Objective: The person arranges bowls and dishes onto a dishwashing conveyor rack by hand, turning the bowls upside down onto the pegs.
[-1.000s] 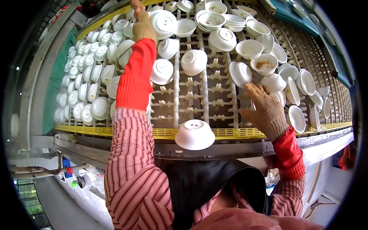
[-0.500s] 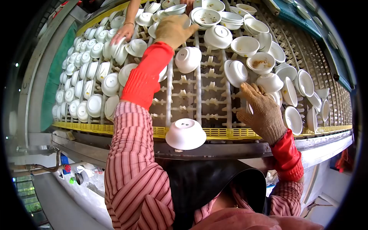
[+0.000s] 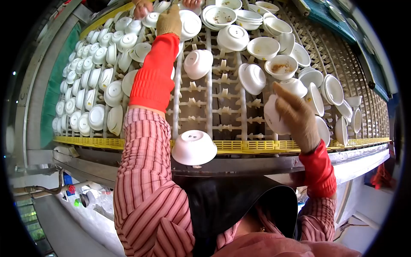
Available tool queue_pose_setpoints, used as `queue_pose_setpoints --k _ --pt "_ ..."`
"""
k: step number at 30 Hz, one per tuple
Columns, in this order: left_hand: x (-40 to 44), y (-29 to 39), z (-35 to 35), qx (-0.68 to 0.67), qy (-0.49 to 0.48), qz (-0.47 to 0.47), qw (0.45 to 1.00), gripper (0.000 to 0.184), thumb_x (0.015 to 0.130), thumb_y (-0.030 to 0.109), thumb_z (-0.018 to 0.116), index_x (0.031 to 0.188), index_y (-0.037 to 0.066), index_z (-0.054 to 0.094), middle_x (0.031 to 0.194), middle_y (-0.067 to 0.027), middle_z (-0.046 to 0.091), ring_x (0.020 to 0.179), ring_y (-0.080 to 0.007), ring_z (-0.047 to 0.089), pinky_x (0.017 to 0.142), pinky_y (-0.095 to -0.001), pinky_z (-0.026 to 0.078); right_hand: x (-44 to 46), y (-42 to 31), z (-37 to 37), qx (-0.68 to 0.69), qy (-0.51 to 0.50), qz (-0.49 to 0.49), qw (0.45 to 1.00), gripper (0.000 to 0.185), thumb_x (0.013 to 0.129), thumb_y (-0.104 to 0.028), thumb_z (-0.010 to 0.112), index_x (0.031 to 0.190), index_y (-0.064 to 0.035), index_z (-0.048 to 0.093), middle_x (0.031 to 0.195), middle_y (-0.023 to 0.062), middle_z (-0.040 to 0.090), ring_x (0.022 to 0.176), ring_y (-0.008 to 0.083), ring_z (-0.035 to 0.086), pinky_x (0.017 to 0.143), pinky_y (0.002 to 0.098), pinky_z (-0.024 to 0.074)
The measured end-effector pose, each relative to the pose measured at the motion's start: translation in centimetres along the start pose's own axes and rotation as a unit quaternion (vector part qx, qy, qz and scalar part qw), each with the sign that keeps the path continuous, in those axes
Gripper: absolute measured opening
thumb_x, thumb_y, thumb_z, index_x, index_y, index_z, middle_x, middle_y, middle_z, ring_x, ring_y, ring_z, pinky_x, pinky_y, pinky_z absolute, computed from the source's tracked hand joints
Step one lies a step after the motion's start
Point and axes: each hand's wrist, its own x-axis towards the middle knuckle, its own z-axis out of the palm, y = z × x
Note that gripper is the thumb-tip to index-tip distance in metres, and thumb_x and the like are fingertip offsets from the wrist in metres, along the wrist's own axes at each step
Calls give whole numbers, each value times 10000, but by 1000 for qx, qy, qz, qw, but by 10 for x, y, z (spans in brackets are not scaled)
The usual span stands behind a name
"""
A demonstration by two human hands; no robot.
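My left hand (image 3: 169, 22), in a tan knit glove, reaches to the far side of the rack. An upturned white bowl (image 3: 189, 25) lies against its right side and another bowl (image 3: 150, 19) is at its left. Its fingers are blurred and partly hidden, so I cannot tell its grip. At the right front, my right hand (image 3: 297, 115), gloved alike, is closed on a tilted white bowl (image 3: 275, 115). Behind that hand sits a bowl with brown food remains (image 3: 281, 67).
Rows of upturned bowls (image 3: 96, 118) fill the pegged rack's left side. Dirty and tilted bowls (image 3: 332, 91) crowd its right. One upturned bowl (image 3: 194, 147) stands on the yellow front edge (image 3: 252, 146). Another person's hand (image 3: 142, 8) is at the far left.
My left hand has moved left and farther away, uncovering a bowl. My right hand has closed on a bowl. The other person's hand has moved away toward the far edge.
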Motion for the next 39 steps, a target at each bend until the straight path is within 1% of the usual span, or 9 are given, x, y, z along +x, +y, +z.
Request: queue_pose_setpoints --k 5,8,9,11,14,22,26,32,39 --pt "-20 -32 0 423 -40 171 889 490 1073 505 478 1196 152 796 1179 -195 784 1060 -473 724 921 -590 557 46 -6 -4 186 96 -34 977 368 937 -45 759 1299 -75 695 1388 185 743 1246 369 733 1008 402 628" --pt "-47 4 -11 418 -83 146 893 505 1069 506 489 1186 123 796 1118 -181 791 1045 -455 731 904 -592 560 69 30 12 -92 137 -279 946 473 986 -73 728 1452 -80 649 1363 193 749 1242 368 730 1015 403 619" --pt "-58 15 -12 386 -67 206 897 477 1047 496 593 1154 74 788 1074 -180 793 1016 -443 734 884 -569 568 70 32 15 -134 122 -259 949 512 998 -78 720 1499 -79 620 1343 194 754 1216 367 738 997 408 622" --pt "-77 34 -5 269 -58 349 896 417 991 448 729 1118 54 780 1074 -177 784 1014 -416 728 889 -530 573 68 19 22 34 96 -1 995 612 1007 -182 751 1575 -62 558 1233 194 774 1088 372 759 870 451 629" --pt "-105 73 12 209 -87 537 813 487 825 347 904 1208 75 775 1171 -97 753 1116 -319 687 983 -445 546 73 28 15 -137 76 -52 986 696 964 -275 811 1572 -64 546 1145 173 773 1002 362 758 783 466 605" --pt "-113 97 106 448 -232 462 729 622 859 340 882 1418 181 659 1317 -76 730 1289 -273 659 1129 -442 449 148 58 15 -358 -28 -75 930 524 877 -349 845 1303 -70 721 1180 191 753 1024 398 745 898 525 587" --pt "-117 127 111 575 -293 399 652 439 1009 260 719 1441 214 650 1393 -97 729 1367 -293 658 1132 -481 448 168 76 26 -394 -97 -95 909 351 903 -399 796 1097 -107 813 1050 195 787 995 401 763 896 526 586" --pt "-111 92 117 538 -221 434 688 335 1031 232 668 1363 193 644 1276 -90 744 1186 -287 731 1039 -419 502 173 73 23 -452 -115 -82 880 398 957 -468 702 1044 -114 863 1058 163 831 1054 376 785 987 538 577" --pt "-93 84 98 485 -175 335 789 407 1012 214 649 1416 196 598 1176 -160 769 1005 -370 773 810 -512 596 164 41 24 -344 -139 -35 928 519 1019 -495 647 876 -24 813 863 243 777 825 433 780 813 543 612"
